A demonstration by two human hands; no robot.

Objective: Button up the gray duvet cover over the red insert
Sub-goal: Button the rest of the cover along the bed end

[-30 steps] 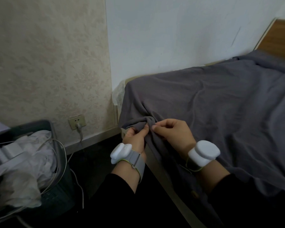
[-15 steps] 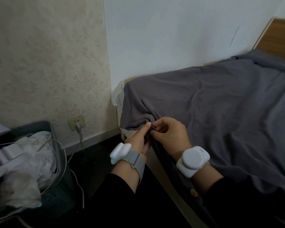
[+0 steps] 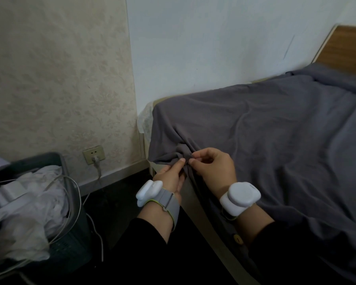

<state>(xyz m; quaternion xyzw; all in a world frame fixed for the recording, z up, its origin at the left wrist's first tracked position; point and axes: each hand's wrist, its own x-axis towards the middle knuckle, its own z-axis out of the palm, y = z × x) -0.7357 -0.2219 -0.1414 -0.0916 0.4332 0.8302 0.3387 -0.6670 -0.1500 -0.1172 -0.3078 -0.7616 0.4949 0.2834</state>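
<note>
- The gray duvet cover (image 3: 265,140) lies spread over the bed. Its long axis runs from the near-left corner up and to the right, toward the wooden headboard (image 3: 347,46).
- One edge of the cover hangs over the bed's near side and follows the pale bed frame (image 3: 195,210) down to the lower right.
- At the near-left corner the fabric is gathered into a tight bunch of folds, and creases fan out from it across the top of the bed.
- The left hand (image 3: 170,175) comes up from below with its thumb stretched upward, and it pinches the bunched fabric between thumb and fingers.
- The right hand (image 3: 214,169) faces it from the right with its fingers curled. Its thumb and forefinger nip the same bunch, and the tips of the two hands almost meet.
- Whether a button or a buttonhole sits inside that pinch is hidden by the folds.
- A round wooden button (image 3: 237,239) shows on the hanging edge, lower down, just below the right wrist.
- Each wrist carries a white device on a strap, the left device (image 3: 148,192) and the right device (image 3: 242,195).
- On the floor to the left stands a dark basket (image 3: 58,159) heaped with white cloth (image 3: 39,192) and looped cables.
- A plug sits in the wall socket (image 3: 94,154), low on the patterned wall.
</note>
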